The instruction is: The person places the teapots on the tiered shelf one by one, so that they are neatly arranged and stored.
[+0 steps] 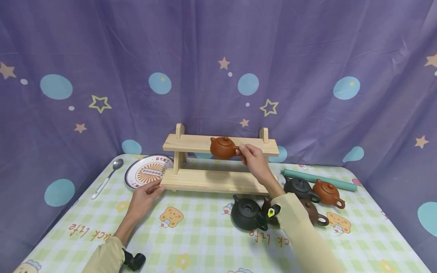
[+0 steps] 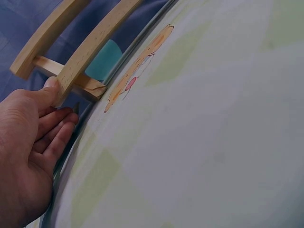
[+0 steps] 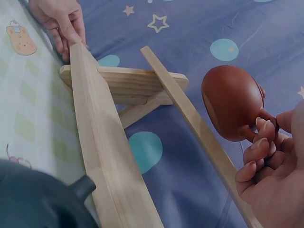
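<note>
A two-tier wooden shelf [image 1: 205, 180] stands on the table. My left hand [image 1: 145, 199] pinches the left end of its lower board, thumb on top and fingers underneath, as the left wrist view [image 2: 33, 137] of that hand shows. My right hand [image 1: 254, 161] grips a reddish-brown teapot [image 1: 222, 148] by its handle. That teapot hangs in the air in front of the upper board [image 1: 191, 143], spout to the left; in the right wrist view its body [image 3: 230, 102] is apart from the board.
Below my right forearm are a black teapot [image 1: 247, 214] and dark brown teapots [image 1: 311, 212], partly hidden. Right of it are another black teapot [image 1: 299, 186], an orange-brown teapot [image 1: 327, 192] and a green roll [image 1: 334, 183]. A plate [image 1: 136, 170] and a spoon [image 1: 108, 178] lie left.
</note>
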